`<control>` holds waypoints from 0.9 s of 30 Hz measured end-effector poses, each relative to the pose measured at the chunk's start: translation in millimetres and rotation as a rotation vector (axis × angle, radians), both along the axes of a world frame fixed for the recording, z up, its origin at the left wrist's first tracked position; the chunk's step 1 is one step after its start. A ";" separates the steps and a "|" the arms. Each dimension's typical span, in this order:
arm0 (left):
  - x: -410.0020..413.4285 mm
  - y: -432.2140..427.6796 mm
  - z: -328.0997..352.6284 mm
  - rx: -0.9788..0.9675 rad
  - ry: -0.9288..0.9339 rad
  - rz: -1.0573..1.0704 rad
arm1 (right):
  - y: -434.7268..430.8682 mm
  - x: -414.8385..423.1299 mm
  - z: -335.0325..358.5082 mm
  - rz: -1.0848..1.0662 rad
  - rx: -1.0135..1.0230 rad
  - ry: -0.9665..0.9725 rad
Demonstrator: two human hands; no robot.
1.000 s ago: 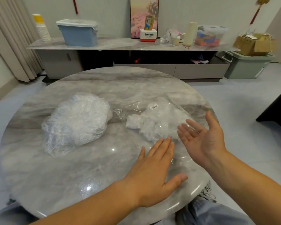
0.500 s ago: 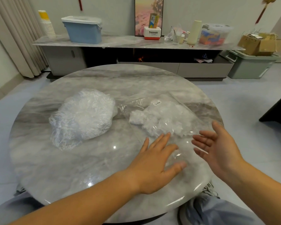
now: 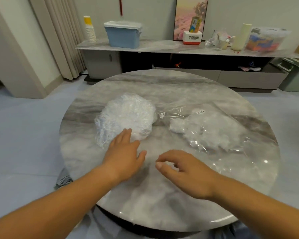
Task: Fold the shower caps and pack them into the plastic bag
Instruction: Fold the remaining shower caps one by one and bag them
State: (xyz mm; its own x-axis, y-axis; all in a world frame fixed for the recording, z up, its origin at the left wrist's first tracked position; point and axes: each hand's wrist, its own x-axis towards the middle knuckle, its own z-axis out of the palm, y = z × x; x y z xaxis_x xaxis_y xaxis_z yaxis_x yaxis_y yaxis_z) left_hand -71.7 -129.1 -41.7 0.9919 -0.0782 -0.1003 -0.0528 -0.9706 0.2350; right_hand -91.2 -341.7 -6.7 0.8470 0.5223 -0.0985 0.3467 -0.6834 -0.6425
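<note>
Finding the heap of loose shower caps left of centre in the frame, lying crumpled and clear-white on the round marble table, stretching roughly from lower left to upper right. Seeing it straight ahead of the left hand, reaching out flat with fingers straight, fingertips touching the heap's near edge and gripping nothing. Seeing the right hand hovering lower, near the middle of the frame, fingers loosely curled, thumb and forefinger close together, nothing showing between them. Judging the left hand the nearer one for drawing a cap off the heap, the right being placed for joining it over the bare marble between them. Finding the plastic bag at centre-right, already holding a clump of white caps, running slantwise from upper left toward lower right, its white label facing up near the far side and its slack clear end spreading toward the lower right, just beyond the right hand. Noting its twisted upper-left corner lying just beside the heap, touching or not being impossible to tell. Judging the open marble at lower centre enough for folding, while watching the table rim curving close along the bottom and right of the frame. Seeing, well apart along the top of the frame, a sideboard carrying a blue lidded bin, a stack of paper cups and a Panasonic box, nothing there crowding the move.
</note>
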 end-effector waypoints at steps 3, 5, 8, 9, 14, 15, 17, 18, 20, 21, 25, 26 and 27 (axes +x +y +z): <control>-7.4 22.2 -9.0 0.084 0.004 0.007 | 18.1 5.8 -20.4 0.102 -0.219 0.007; -11.8 32.0 -14.7 0.128 0.011 -0.004 | 23.3 9.6 -33.7 0.118 -0.317 -0.004; -17.7 39.8 -18.5 0.156 -0.026 -0.036 | 22.9 14.5 -45.2 0.117 -0.365 -0.086; -19.5 40.4 -18.1 0.151 -0.046 -0.046 | 20.4 15.3 -46.8 0.106 -0.355 -0.091; -36.6 37.1 -11.6 0.151 -0.239 -0.148 | 13.5 12.3 -41.6 0.006 -0.138 -0.170; -42.6 34.1 -13.5 0.136 -0.262 -0.189 | 11.1 9.3 -39.5 -0.018 -0.083 -0.219; -55.7 27.3 -17.5 0.130 -0.266 -0.291 | 4.4 0.2 -35.7 -0.020 -0.019 -0.311; -62.2 23.9 -18.0 0.130 -0.245 -0.348 | 0.5 -5.6 -35.1 0.007 -0.017 -0.343; -72.6 18.1 -16.6 0.073 -0.133 -0.465 | -8.2 -17.5 -39.1 0.110 -0.042 -0.390; -75.2 17.7 -17.3 0.027 -0.080 -0.518 | -11.0 -22.2 -41.9 0.169 -0.059 -0.403; -76.9 25.1 -23.0 -0.214 -0.060 -0.613 | -15.5 -29.7 -51.9 0.287 -0.099 -0.364; -75.9 28.0 -23.5 -0.275 -0.072 -0.587 | -17.9 -30.7 -54.9 0.292 -0.112 -0.355; -74.2 31.4 -24.3 -0.321 -0.084 -0.548 | -21.0 -31.4 -57.8 0.291 -0.124 -0.353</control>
